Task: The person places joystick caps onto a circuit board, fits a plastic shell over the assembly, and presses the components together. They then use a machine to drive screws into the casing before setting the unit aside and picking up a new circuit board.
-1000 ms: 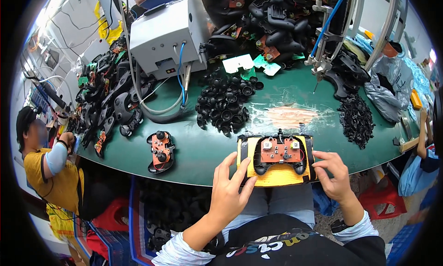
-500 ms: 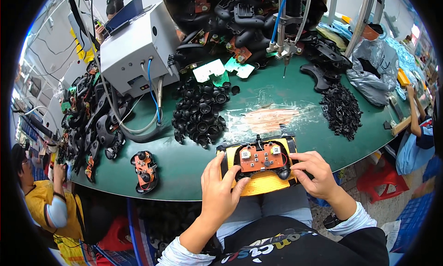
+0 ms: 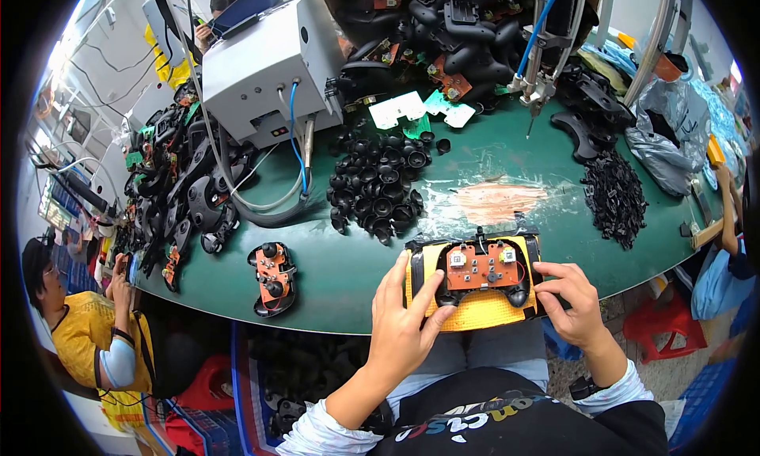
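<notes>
A black game controller half shell (image 3: 518,297) lies on a yellow padded block (image 3: 475,320) with black taped edges, at the table's near edge. The orange circuit board (image 3: 480,271) in it faces up, with two pale square parts near its top. My left hand (image 3: 402,309) closes on the shell's left side, index finger and thumb at the left grip, other fingers along the block. At the right edge, my right hand (image 3: 571,304) has bent fingers against the shell's side, index and thumb tips a little apart.
To the left lies another board with black thumbsticks (image 3: 274,275). Beyond are piled black caps (image 3: 378,185), small black parts (image 3: 614,199), a grey machine (image 3: 265,60) with hoses, and a hanging screwdriver tip (image 3: 530,125). A person in yellow (image 3: 99,341) sits at left.
The view has swung left, so the table and everything on it sit further right in the picture. Both hands keep nearly the same places on the controller and block.
</notes>
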`<control>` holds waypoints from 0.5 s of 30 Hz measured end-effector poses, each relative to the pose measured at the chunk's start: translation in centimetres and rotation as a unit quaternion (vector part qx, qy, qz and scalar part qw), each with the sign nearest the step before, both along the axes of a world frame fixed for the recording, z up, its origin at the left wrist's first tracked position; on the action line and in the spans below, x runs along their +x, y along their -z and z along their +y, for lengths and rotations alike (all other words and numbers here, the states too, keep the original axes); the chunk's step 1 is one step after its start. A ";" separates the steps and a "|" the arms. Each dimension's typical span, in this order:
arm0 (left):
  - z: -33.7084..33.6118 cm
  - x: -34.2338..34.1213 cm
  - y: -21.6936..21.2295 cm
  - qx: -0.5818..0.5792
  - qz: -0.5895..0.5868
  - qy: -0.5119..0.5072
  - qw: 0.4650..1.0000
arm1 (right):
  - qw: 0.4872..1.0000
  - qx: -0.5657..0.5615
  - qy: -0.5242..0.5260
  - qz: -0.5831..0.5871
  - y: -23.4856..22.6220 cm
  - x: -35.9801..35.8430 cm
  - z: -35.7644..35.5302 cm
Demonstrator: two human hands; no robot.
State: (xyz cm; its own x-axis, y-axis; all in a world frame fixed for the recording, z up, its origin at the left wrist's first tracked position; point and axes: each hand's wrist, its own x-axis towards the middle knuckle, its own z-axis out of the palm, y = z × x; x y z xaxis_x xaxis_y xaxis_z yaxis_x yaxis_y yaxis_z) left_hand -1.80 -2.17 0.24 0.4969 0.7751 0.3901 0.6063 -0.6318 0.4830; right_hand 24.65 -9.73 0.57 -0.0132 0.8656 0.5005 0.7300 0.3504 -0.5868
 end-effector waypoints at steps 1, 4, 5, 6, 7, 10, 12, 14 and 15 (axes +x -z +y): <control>-0.1 -0.3 -0.3 -0.024 -0.027 -0.015 0.999 | 1.000 0.000 -0.001 -0.001 0.0 0.2 -0.1; -0.6 -2.5 -0.7 -0.019 -0.072 -0.064 0.995 | 0.999 -0.005 0.030 0.021 -0.1 0.6 -0.2; -0.9 -3.2 -0.6 -0.007 -0.081 -0.080 0.994 | 1.000 -0.003 0.021 0.023 -0.1 0.8 -0.4; -0.8 -3.8 -0.5 0.009 -0.103 -0.094 0.990 | 0.999 -0.007 0.039 0.032 0.2 1.0 -0.5; -0.6 -4.3 -0.4 0.015 -0.101 -0.103 0.989 | 0.998 -0.011 0.055 0.040 0.4 1.2 -0.6; 1.4 -5.2 0.0 0.052 -0.075 -0.165 0.982 | 0.998 -0.001 0.054 0.034 0.7 1.5 -0.2; 3.9 -5.3 -0.2 0.128 -0.027 -0.163 0.978 | 0.999 -0.002 0.044 0.027 0.6 1.0 0.4; 6.1 -4.1 -0.9 0.118 -0.001 -0.165 0.979 | 0.999 -0.008 0.032 0.014 0.7 1.0 0.8; 6.8 -3.4 -1.2 0.092 0.007 -0.174 0.980 | 1.000 -0.014 0.024 0.004 0.8 0.6 1.2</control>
